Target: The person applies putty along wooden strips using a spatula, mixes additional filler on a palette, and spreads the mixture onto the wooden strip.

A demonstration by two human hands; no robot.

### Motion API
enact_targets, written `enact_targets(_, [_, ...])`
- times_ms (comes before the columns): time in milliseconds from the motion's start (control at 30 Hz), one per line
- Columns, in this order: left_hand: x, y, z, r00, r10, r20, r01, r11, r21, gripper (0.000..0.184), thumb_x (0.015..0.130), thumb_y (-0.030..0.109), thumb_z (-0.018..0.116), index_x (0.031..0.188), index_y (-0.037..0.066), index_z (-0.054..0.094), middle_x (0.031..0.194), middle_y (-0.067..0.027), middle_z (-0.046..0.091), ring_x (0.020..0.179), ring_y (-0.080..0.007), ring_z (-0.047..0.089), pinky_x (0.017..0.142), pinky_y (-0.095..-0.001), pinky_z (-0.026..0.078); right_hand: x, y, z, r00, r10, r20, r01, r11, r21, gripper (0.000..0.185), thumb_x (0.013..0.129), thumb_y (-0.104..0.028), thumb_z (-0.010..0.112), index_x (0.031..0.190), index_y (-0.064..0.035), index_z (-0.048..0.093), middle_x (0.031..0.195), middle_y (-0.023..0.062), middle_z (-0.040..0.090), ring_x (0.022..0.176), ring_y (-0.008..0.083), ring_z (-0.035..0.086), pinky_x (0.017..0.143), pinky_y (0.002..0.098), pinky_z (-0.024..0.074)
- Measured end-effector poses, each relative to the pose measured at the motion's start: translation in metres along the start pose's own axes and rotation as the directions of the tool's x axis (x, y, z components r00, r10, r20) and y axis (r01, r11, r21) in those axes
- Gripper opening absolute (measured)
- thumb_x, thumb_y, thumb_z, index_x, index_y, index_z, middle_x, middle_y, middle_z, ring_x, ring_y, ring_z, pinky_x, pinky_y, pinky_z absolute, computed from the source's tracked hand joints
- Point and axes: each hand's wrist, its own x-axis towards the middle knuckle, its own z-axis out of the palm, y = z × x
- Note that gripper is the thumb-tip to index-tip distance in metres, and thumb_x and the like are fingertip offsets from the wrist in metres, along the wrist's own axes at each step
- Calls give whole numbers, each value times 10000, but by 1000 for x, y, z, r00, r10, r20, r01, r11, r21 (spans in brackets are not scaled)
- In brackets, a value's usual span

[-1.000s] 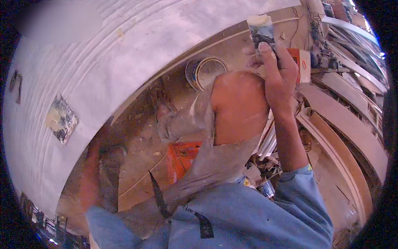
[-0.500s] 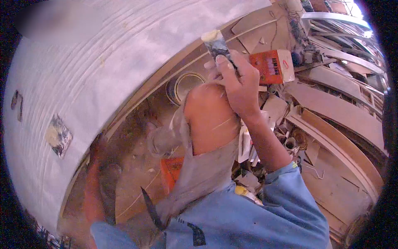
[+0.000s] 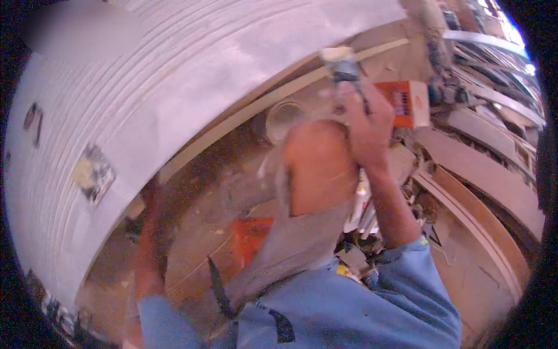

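My right hand (image 3: 369, 119) is closed around a flat scraper (image 3: 344, 68), dark in the middle with a cream, paste-like end pointing away from me. It is above my bare knee, near the edge of the large white board (image 3: 203, 87). My left forearm (image 3: 152, 256) reaches down to the board's lower edge, where the hand is dark and its fingers are hidden. On the board lies a square piece (image 3: 94, 174) smeared with cream paste and dark marks. A small dark object (image 3: 33, 123) lies farther left on it.
A round tub (image 3: 283, 121) stands on the floor beyond my knee. An orange-and-white box (image 3: 402, 103) sits to its right. Boards and strips (image 3: 474, 154) are heaped at the right, with loose clutter beside my leg. An orange object (image 3: 251, 237) lies beneath my leg.
The view has shifted, so most things appear farther right. My right hand still grips the scraper, held slightly lower in view. The picture is more blurred now.
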Motion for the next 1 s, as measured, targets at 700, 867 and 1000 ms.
enact_targets(700, [-8,-3,59,943,-89,-322,38,986,-162,493,910,280,571,1349,61,527,1348,-233,538,1237,-410,522,1051,-511,412,-2,-2,3,996,58,-65,-67,989,-133,253,976,-218,582,1013,24,648,859,44,608,778,124,547,686,292,446])
enact_targets(867, [-4,-14,70,929,-158,-335,100,978,-182,462,911,283,569,1316,61,548,1308,-229,562,1207,-414,538,1025,-516,423,3,17,0,982,186,-7,-186,982,-1,351,975,-251,573,1188,19,643,1078,177,671,953,260,629,833,363,499])
enact_targets(1000, [-5,-17,78,917,-189,-352,117,969,-216,439,913,286,567,1290,61,566,1277,-225,582,1183,-417,550,1004,-519,432,4,7,6,983,176,-50,-176,984,-5,281,995,-257,574,1010,12,656,901,75,634,814,148,573,686,301,462])
